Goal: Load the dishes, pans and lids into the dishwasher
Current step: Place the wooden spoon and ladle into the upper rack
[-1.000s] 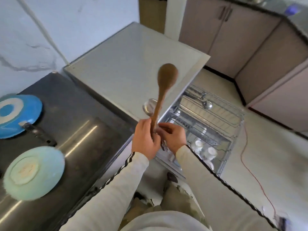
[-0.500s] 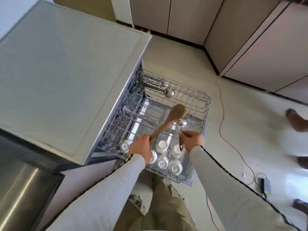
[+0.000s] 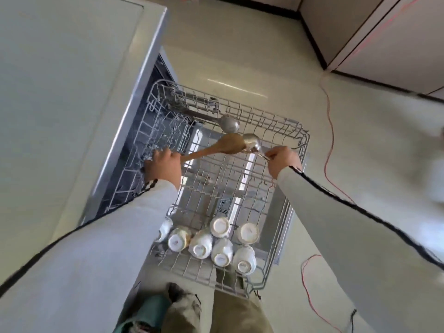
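Nearest us, a cluster of upturned white cups (image 3: pixel 221 243) fills the near end of the pulled-out wire rack (image 3: pixel 280 236). They are breakable, so anything we lower should stay away from them. Beyond the cups, the middle of the rack is bare wire and tines, which looks like the best room for setting things down.

Above that stretch, our left hand (image 3: pixel 163 165) is curled round the handle end of a wooden spoon (image 3: pixel 216 147). The spoon should be light, stiff and not slippery, and it is easy to steer from the handle. Our right hand (image 3: pixel 284 159) pinches the thin handle of a metal spoon (image 3: pixel 252 141) between thumb and fingers. It is likely smooth and apt to slip through the wires unless laid across them. The two spoon bowls overlap, possibly touching.

Just past them a ladle (image 3: pixel 228 123) lies along the far rail, which limits the room there. The dishwasher (image 3: pixel 134 131) edge hems in the left side. A red cable (image 3: pixel 332 135) trails across the floor on the right, with cabinets (image 3: pixel 384 32) beyond.
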